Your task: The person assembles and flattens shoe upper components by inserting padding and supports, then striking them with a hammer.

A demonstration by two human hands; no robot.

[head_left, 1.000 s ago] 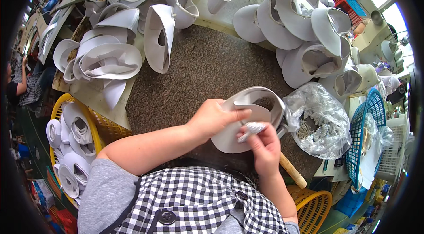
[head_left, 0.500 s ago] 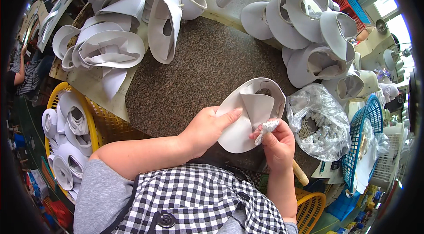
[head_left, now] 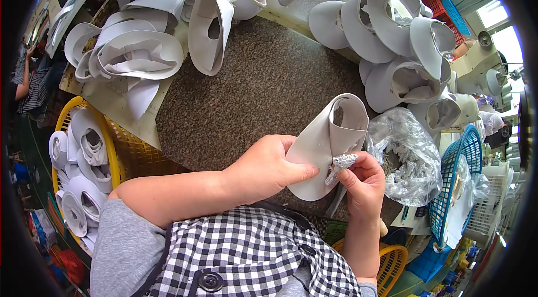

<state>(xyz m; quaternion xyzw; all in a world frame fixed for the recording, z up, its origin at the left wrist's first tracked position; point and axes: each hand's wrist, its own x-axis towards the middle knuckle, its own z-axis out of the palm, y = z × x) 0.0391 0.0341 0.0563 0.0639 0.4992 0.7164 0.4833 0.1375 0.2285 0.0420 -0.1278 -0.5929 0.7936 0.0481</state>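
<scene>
A white visor-shaped piece (head_left: 314,143) is tilted up over the near right part of the dark speckled board (head_left: 252,89). My left hand (head_left: 266,168) is closed on its left edge, thumb across the front face. At its lower right side, my right hand (head_left: 365,185) pinches a crumpled silvery piece (head_left: 343,162) between thumb and fingers, against or very close to the white surface. The white piece curls into a loop at its top right. Just right of it sits a clear plastic bag (head_left: 406,151) with silvery crinkled bits inside.
White visor-shaped pieces (head_left: 140,53) lie piled at the far left, and more (head_left: 392,22) are stacked at the far right. A yellow basket (head_left: 115,157) at the left holds several such pieces. A blue basket (head_left: 445,185) stands to the right, with another yellow basket (head_left: 392,263) below.
The white piece has turned and is more folded, its loop now standing narrower. My left thumb has moved down along it. My right hand has shifted slightly right with the silvery piece.
</scene>
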